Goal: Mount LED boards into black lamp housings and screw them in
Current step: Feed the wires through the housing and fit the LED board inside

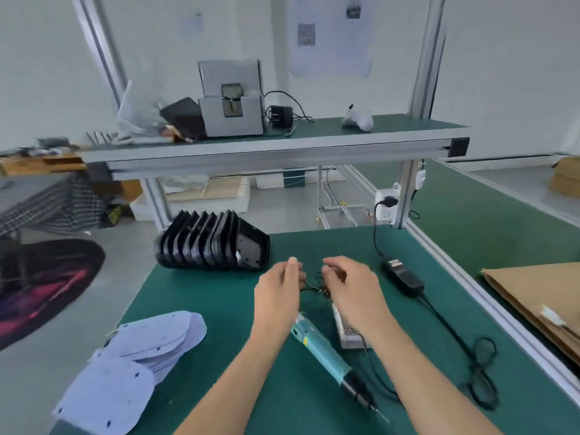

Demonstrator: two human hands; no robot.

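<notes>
Holding my two hands close together above the green bench (194, 296), I work on a small dark tangle of thin wires (315, 287) between them. My left hand (277, 293) has its fingers curled with the thumb up, and my right hand (351, 287) is curled too; both seem to pinch the wires, but what exactly they hold is too blurred to tell.

The black lamp housings (213, 243) stand in a leaning row at the far left of the bench, untouched. The pale LED boards (147, 350) lie fanned out in a pile near the left edge. The teal electric screwdriver (323, 350) lies between my forearms, beside a small screw tray (346, 335).

I judge the boards thin, light and easily bent, so I would lift one by its edges. The housings look rigid and smooth; a grip on the rim is safest.
</notes>
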